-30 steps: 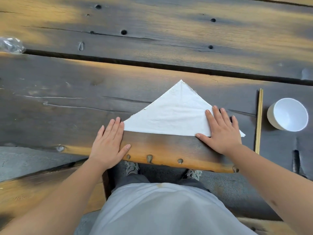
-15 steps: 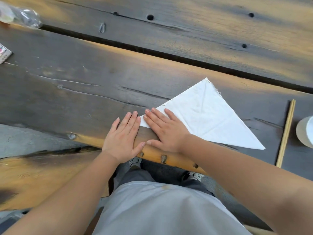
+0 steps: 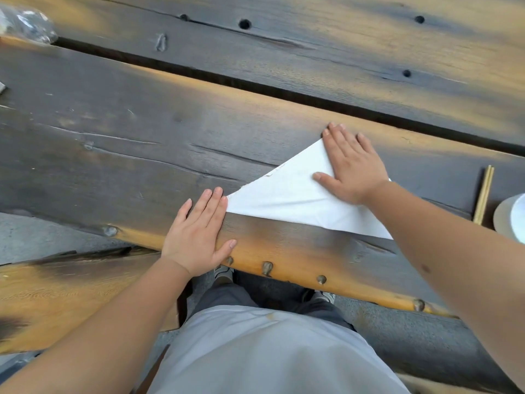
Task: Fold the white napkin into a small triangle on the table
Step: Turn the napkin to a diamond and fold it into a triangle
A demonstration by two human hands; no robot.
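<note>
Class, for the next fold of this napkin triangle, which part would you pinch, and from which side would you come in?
Probably the left corner of the napkin, pinched from the left, where the left hand lies flat beside it. That tip is bare and pointed, while the right hand pins the top corner and the right forearm covers the right corner. The long edge lies flat on the table.

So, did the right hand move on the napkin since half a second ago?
Yes. The right hand went from the napkin's left corner, beside the left hand, to its top corner, toward the table's gap.
</note>
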